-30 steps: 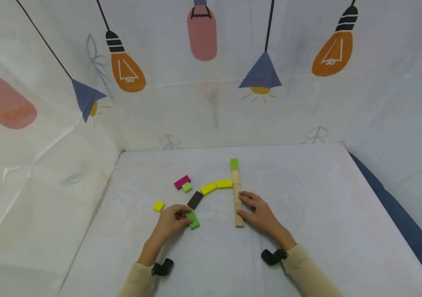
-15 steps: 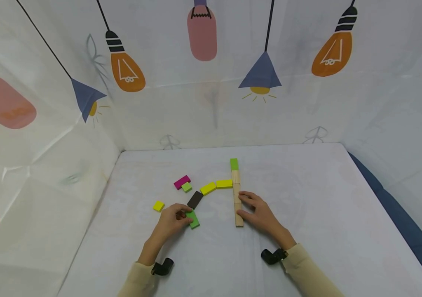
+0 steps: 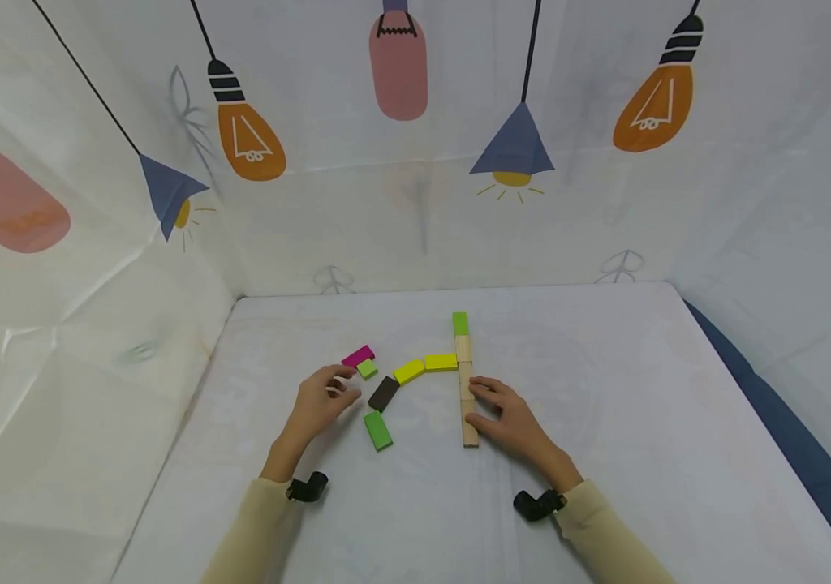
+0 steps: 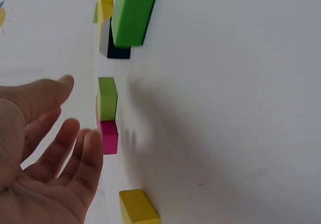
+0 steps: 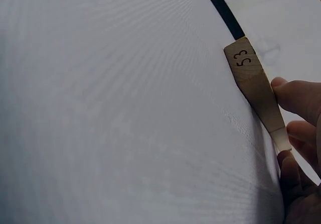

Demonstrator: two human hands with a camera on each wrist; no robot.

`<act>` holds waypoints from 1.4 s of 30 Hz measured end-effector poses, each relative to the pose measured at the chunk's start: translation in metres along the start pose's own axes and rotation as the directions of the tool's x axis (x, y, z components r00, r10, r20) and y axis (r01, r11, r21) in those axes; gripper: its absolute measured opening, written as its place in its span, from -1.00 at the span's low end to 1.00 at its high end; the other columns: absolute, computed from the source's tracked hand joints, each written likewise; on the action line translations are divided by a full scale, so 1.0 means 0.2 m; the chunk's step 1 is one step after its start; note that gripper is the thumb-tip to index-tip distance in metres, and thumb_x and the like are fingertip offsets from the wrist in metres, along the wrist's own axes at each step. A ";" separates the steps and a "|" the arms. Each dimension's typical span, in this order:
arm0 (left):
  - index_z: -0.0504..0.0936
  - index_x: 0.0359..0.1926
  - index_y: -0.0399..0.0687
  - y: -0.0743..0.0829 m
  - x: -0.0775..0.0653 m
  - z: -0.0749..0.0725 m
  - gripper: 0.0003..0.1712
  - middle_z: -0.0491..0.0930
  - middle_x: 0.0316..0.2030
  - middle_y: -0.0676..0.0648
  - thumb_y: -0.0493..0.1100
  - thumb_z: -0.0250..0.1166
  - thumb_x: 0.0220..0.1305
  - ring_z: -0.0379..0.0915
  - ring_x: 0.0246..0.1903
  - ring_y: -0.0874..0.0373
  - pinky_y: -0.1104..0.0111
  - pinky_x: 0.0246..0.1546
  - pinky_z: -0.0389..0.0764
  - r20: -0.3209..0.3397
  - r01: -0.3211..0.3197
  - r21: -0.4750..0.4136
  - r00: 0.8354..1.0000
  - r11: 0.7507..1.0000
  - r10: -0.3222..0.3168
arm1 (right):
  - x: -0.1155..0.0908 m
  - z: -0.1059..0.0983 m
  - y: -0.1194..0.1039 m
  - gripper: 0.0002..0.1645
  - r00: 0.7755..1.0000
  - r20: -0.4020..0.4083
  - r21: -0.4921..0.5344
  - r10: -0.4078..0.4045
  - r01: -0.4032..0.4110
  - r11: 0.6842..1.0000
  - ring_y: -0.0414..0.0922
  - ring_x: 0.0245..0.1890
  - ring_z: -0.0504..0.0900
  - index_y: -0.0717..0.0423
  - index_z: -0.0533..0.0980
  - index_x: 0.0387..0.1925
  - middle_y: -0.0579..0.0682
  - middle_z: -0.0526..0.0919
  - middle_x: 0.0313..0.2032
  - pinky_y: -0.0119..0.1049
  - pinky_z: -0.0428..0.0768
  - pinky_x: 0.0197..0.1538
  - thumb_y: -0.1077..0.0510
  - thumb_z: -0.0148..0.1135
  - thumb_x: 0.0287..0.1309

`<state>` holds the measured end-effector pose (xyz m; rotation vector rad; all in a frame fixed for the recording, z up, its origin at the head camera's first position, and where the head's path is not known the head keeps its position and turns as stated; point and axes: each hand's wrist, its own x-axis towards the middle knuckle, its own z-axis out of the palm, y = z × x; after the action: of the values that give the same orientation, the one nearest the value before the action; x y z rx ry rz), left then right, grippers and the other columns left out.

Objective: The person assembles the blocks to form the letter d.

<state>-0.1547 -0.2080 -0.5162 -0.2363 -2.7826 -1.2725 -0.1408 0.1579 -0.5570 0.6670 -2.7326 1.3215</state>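
My left hand (image 3: 316,405) hovers with loosely bent fingers and nothing between them. It is close to a small light-green block (image 3: 368,369) that touches a magenta block (image 3: 359,355); the left wrist view shows a gap between thumb and fingers. Fingertips of my right hand (image 3: 516,418) rest along the right side of a straight row of plain wooden blocks (image 3: 466,381), topped by a green block (image 3: 461,324). From that row a curve runs left: two yellow blocks (image 3: 409,371), a dark block (image 3: 383,394) and a green block (image 3: 378,431). One wooden block (image 5: 246,63) bears the number 53.
A small yellow block (image 4: 138,206) lies nearest the left hand's lower side in the left wrist view; the hand hides it in the head view. The white table (image 3: 605,341) meets a printed cloth wall (image 3: 415,211) behind. Blue fabric (image 3: 773,405) lies past the right edge.
My left hand has let go of the green block at the curve's end and moved up and left towards the light-green and magenta blocks. The right hand stays in place.
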 end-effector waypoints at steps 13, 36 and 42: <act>0.47 0.36 -0.24 -0.05 0.24 0.01 -0.34 0.51 0.23 -0.33 -0.33 0.37 0.22 0.50 0.13 -0.22 -0.03 0.17 0.59 0.004 0.135 0.025 0.991 0.991 -0.135 | -0.01 -0.01 -0.01 -0.30 1.000 -0.010 -0.005 -0.019 0.019 1.000 0.16 0.38 0.48 0.27 0.51 0.32 0.11 0.52 0.35 0.12 0.57 0.25 0.07 0.48 0.21; 0.66 0.18 -0.27 -0.05 0.19 -0.05 -0.51 0.63 0.05 -0.31 -0.26 0.38 0.21 0.57 -0.09 -0.10 0.12 -0.07 0.64 -0.051 0.125 0.121 0.991 0.985 -0.120 | 0.00 -0.01 -0.01 -0.29 1.000 0.005 -0.008 -0.007 0.007 1.000 0.15 0.39 0.46 0.27 0.50 0.34 0.10 0.51 0.37 0.12 0.57 0.25 0.04 0.46 0.24; 0.69 0.12 -0.26 0.03 0.14 -0.06 -0.54 0.65 0.02 -0.27 -0.33 0.39 0.16 0.62 -0.12 -0.08 0.10 -0.05 0.70 -0.045 0.057 0.090 0.998 0.994 -0.054 | 0.00 -0.02 -0.01 -0.28 1.000 0.007 -0.003 0.004 -0.004 1.000 0.14 0.39 0.46 0.24 0.50 0.34 0.08 0.51 0.37 0.11 0.56 0.28 0.03 0.46 0.23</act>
<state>-0.1814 -0.2095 -0.5006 -0.1256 -2.8208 -1.1440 -0.1394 0.1593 -0.5528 0.6669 -2.7425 1.3179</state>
